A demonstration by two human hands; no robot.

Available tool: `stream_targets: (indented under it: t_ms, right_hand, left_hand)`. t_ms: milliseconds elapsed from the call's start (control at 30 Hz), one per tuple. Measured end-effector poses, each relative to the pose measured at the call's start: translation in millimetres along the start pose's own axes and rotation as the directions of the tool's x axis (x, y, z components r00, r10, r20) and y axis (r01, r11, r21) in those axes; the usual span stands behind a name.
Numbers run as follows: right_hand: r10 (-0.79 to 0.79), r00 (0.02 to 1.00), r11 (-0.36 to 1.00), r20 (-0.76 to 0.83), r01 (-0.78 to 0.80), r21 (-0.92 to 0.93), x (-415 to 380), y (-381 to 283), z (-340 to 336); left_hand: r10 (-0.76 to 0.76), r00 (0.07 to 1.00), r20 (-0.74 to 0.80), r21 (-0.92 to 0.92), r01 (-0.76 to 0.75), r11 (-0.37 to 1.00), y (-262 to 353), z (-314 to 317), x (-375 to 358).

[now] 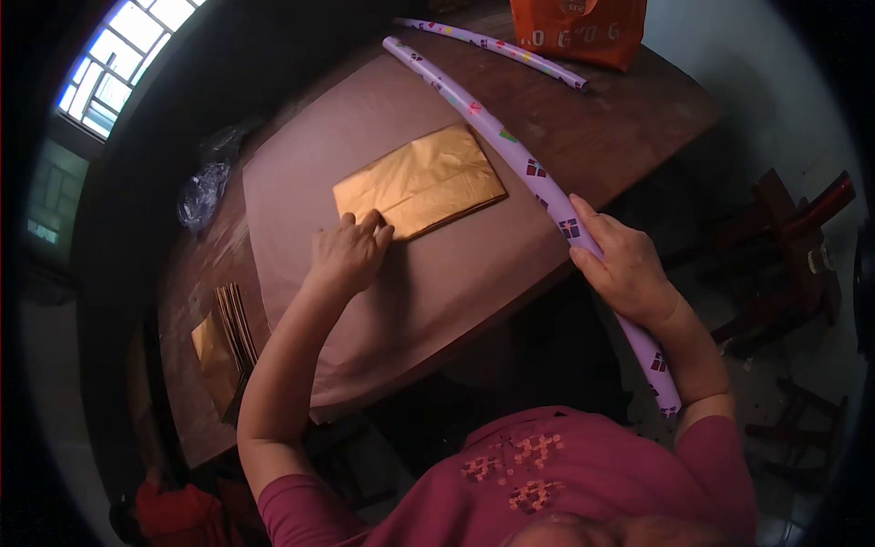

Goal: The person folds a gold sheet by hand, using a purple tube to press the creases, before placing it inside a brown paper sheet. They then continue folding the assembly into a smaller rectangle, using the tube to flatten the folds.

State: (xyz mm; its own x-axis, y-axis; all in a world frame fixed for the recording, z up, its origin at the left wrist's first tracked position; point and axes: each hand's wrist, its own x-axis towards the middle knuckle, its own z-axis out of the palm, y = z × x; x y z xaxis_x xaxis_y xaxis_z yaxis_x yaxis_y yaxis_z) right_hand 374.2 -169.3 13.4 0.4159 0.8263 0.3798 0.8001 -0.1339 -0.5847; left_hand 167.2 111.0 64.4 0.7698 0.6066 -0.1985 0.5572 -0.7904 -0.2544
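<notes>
A flat gold packet (424, 178) lies on a large brownish-pink sheet of paper (319, 301) spread over the table. My left hand (351, 251) touches the packet's lower left edge, its fingers apart and bent. On the right, my right hand (627, 264) is wrapped round a long lilac roll of patterned paper (488, 123). The roll crosses the right side of the sheet diagonally, and its near end hangs past the table edge by my forearm.
Another patterned roll (510, 50) and an orange bag (583, 27) are at the table's far side. A stack of gold packets (219, 351) and crumpled clear plastic (205, 187) lie left. Dark red chairs (784, 246) stand right. A person in red (178, 512) is lower left.
</notes>
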Motion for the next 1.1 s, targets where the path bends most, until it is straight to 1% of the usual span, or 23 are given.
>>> stream_targets:
  t_ms: [33,100,133,167,200,233,300,333,433,500,533,600,633,700,733,833,867,900,967,1000,1033,1067,1100]
  right_hand:
    - [-0.003,1.000,1.000,0.000,0.003,0.010,1,0,2]
    - [-0.090,0.995,0.995,0.042,0.092,-0.045,3,-4,4]
    - [-0.098,0.994,0.994,0.044,0.099,-0.038,6,-11,2]
    - [-0.103,0.987,0.992,0.126,0.111,-0.059,10,-20,0]
    - [-0.104,0.973,0.989,0.204,0.123,-0.081,14,-27,-3]
    - [-0.113,0.975,0.988,0.193,0.130,-0.079,16,-29,-1]
    - [-0.221,0.949,0.972,0.225,0.232,-0.027,18,-35,2]
    - [-0.217,0.950,0.973,0.223,0.228,-0.025,21,-41,6]
    - [-0.239,0.926,0.965,0.291,0.259,-0.032,29,-51,3]
    - [-0.126,0.898,0.975,0.422,0.191,-0.114,40,-58,0]
    - [-0.126,0.895,0.974,0.427,0.193,-0.118,39,-56,0]
    - [-0.064,0.916,0.965,0.396,0.158,-0.209,45,-59,7]
    - [-0.060,0.914,0.964,0.401,0.158,-0.216,47,-56,7]
    - [-0.006,0.941,0.938,0.338,0.122,-0.323,44,-60,4]
    - [-0.009,0.942,0.935,0.337,0.128,-0.332,40,-61,4]
    - [0.048,0.974,0.904,0.221,0.052,-0.424,40,-42,-1]
    - [0.074,0.981,0.898,0.179,0.012,-0.439,41,-35,-4]
    - [0.089,0.983,0.880,0.159,-0.002,-0.475,36,-30,-7]
    - [0.027,0.993,0.860,0.118,0.037,-0.509,33,-24,-9]
    - [0.029,0.990,0.873,0.139,0.043,-0.486,34,-15,-6]
    - [-0.072,0.988,0.891,0.134,0.124,-0.437,32,2,1]
    - [-0.149,0.983,0.896,0.109,0.181,-0.406,26,8,7]
    - [-0.184,0.972,0.908,0.143,0.224,-0.355,19,-8,12]
  left_hand:
    - [-0.007,1.000,0.004,0.007,0.007,1.000,1,-1,-5]
    - [-0.082,0.971,-0.224,-0.085,0.064,0.994,3,0,-12]
    - [-0.055,0.963,-0.264,-0.096,0.031,0.995,4,-7,-9]
    - [0.078,0.908,-0.411,-0.037,-0.102,0.994,-4,3,-2]
    - [0.213,0.814,-0.541,0.045,-0.225,0.973,-11,16,6]
    - [0.161,0.905,-0.394,-0.034,-0.190,0.981,-10,19,7]
    - [0.090,0.930,-0.357,-0.347,-0.221,0.911,-6,30,4]
    - [0.096,0.929,-0.356,-0.432,-0.255,0.865,-8,38,1]
    - [0.112,0.910,-0.400,-0.437,-0.296,0.849,-1,38,-6]
    - [0.117,0.915,-0.386,-0.437,-0.293,0.851,0,36,-10]
    - [0.133,0.919,-0.370,-0.423,-0.295,0.857,2,36,-13]
    - [0.137,0.918,-0.373,-0.423,-0.300,0.855,-6,37,-19]
    - [0.142,0.917,-0.373,-0.410,-0.300,0.862,-7,38,-21]
    - [0.151,0.907,-0.393,-0.414,-0.321,0.852,-14,40,-34]
    - [0.155,0.899,-0.409,-0.407,-0.331,0.851,-20,43,-40]
    - [0.153,0.900,-0.407,-0.395,-0.325,0.859,-27,57,-41]
    - [0.145,0.853,-0.502,-0.350,-0.354,0.867,-29,69,-38]
    - [0.169,0.840,-0.516,-0.369,-0.395,0.841,-30,67,-39]
    - [0.179,0.810,-0.558,-0.379,-0.441,0.814,-35,69,-41]
    - [0.198,0.835,-0.513,-0.400,-0.437,0.806,-40,69,-40]
    - [0.178,0.850,-0.496,-0.382,-0.398,0.834,-38,70,-41]
    - [0.163,0.825,-0.541,-0.369,-0.406,0.836,-38,81,-38]
    - [0.160,0.878,-0.452,-0.398,-0.359,0.844,-38,78,-38]
